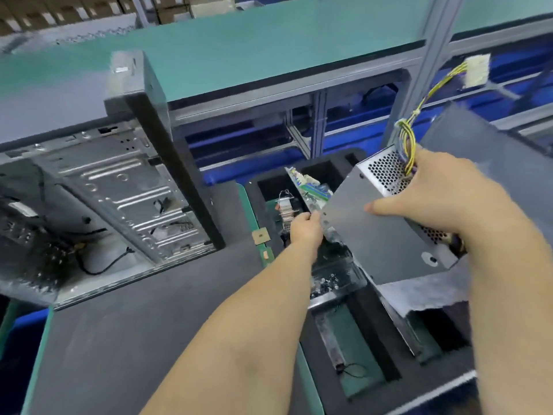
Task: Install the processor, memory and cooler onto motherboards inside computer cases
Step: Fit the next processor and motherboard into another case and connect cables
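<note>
My right hand (pixel 440 193) grips a grey metal power supply (pixel 377 235) in the air at the right, thumb on its flat side and fingers over its perforated end. A bundle of yellow and black wires (pixel 408 142) rises from it to a white connector (pixel 476 70). My left hand (pixel 305 230) reaches to the lower left corner of the power supply, fingers curled at its edge. An open computer case (pixel 98 202) lies on its side at the left, its bare metal tray facing up. A green circuit board (pixel 311 187) stands tilted in a foam slot behind the hands.
A black foam tray (pixel 371 336) with several slots sits under my arms, with small screws in a clear bin (pixel 326 283). A dark mat (pixel 143 339) covers the bench in front of the case. A green shelf (pixel 239 46) and an aluminium post (pixel 431 43) stand behind.
</note>
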Tool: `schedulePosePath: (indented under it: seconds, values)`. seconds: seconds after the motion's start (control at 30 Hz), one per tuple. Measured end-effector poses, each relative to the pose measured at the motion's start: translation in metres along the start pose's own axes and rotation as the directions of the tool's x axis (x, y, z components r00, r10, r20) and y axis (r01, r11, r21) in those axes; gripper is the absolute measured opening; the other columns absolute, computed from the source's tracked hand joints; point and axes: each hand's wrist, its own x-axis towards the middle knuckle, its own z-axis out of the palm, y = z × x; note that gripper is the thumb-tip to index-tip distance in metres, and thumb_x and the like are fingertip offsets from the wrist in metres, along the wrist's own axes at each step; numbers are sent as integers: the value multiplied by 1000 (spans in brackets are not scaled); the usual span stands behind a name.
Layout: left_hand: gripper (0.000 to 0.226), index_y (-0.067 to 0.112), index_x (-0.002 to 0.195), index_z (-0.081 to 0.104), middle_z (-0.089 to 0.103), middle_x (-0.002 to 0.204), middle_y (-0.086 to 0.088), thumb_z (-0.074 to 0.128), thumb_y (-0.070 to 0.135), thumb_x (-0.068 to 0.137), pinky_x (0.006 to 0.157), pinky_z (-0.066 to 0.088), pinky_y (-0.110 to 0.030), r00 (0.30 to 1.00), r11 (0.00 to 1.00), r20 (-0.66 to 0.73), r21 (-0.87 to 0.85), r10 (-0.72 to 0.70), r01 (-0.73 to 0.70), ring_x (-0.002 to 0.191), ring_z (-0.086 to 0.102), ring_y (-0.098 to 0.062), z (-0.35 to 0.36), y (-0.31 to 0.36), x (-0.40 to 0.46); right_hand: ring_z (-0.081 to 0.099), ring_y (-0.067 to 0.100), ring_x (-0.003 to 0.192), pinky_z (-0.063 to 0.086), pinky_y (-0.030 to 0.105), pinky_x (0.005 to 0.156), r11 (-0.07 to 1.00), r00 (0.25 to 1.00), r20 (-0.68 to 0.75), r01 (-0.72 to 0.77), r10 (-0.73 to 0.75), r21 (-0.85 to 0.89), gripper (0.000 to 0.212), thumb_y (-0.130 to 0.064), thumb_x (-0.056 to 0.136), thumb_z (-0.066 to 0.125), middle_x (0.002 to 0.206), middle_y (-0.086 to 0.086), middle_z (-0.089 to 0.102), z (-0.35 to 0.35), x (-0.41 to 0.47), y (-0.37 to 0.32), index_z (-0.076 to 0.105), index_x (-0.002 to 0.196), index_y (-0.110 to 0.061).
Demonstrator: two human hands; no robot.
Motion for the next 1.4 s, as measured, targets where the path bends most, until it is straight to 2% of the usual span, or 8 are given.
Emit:
schedulePosePath:
  seconds: [0.1, 0.2, 0.37, 0.57, 0.9, 1.07, 1.23, 1.4]
  values:
    - [17, 11, 108, 58, 62, 105, -12, 53, 25, 99, 81, 44, -32, 998, 993, 5, -98, -59, 59, 89, 54, -24, 14, 6, 15, 52, 29, 99, 53, 47, 84, 999, 1000, -4, -25, 25, 37, 67, -64, 64, 81, 100, -4, 60, -2, 14, 7, 51, 114, -32]
    - [10, 16, 104, 54, 64, 114, -15, 48, 9, 100, 94, 52, -46, 985, 959, 96, -235, -141, 160, 95, 61, -29, 22, 10, 21, 50, 29, 95, 49, 44, 77, 997, 999, -14, -47, 48, 60, 63, -64, 63, 82, 88, -10, 54, -4, 22, 12, 52, 108, -30]
    - [32, 17, 101, 60, 69, 93, -7, 42, -9, 96, 76, 57, -49, 968, 918, 195, -332, -155, 214, 78, 66, -27, 16, 10, 24, 48, 30, 95, 51, 46, 82, 997, 997, -21, -72, 73, 37, 68, -66, 63, 82, 90, -5, 53, -6, 36, 13, 51, 110, -27]
    - [23, 12, 108, 61, 74, 80, -5, 49, 1, 92, 56, 59, -41, 973, 923, 205, -346, -104, 171, 64, 71, -21, -2, 30, 14, 52, 34, 98, 51, 47, 82, 985, 983, -87, -156, 162, 74, 70, -70, 60, 81, 90, 0, 54, -12, 49, 17, 55, 102, -21]
    - [21, 8, 96, 64, 74, 73, -7, 51, -4, 84, 58, 59, -46, 986, 967, 167, -253, 22, 21, 62, 73, -21, -94, 81, -24, 52, 37, 128, 49, 51, 91, 966, 956, -221, -144, 192, 216, 90, -58, 65, 85, 134, 10, 60, -1, 93, -19, 46, 137, -21]
    - [17, 8, 89, 62, 71, 63, -5, 51, -5, 89, 55, 58, -41, 980, 979, 198, -197, -16, 56, 56, 71, -19, -107, 87, -44, 54, 40, 127, 49, 55, 99, 946, 943, -280, -85, 177, 313, 114, -58, 66, 84, 137, 15, 56, 38, 128, -34, 23, 158, -28]
    - [21, 7, 80, 65, 68, 61, -9, 52, -7, 88, 53, 58, -41, 980, 983, 194, -169, -39, 72, 49, 66, -20, -114, 86, -64, 48, 43, 130, 43, 56, 104, 939, 958, -190, -147, 213, 311, 119, -58, 73, 83, 142, 19, 47, 87, 156, -17, 10, 163, -29]
    - [17, 3, 98, 67, 74, 85, -17, 51, 1, 92, 54, 59, -39, 985, 969, 172, -240, -21, 63, 68, 72, -24, -144, 103, -80, 52, 45, 125, 45, 60, 102, 973, 975, -137, -149, 174, 179, 119, -63, 71, 81, 136, 19, 52, 112, 167, -3, 12, 161, -29]
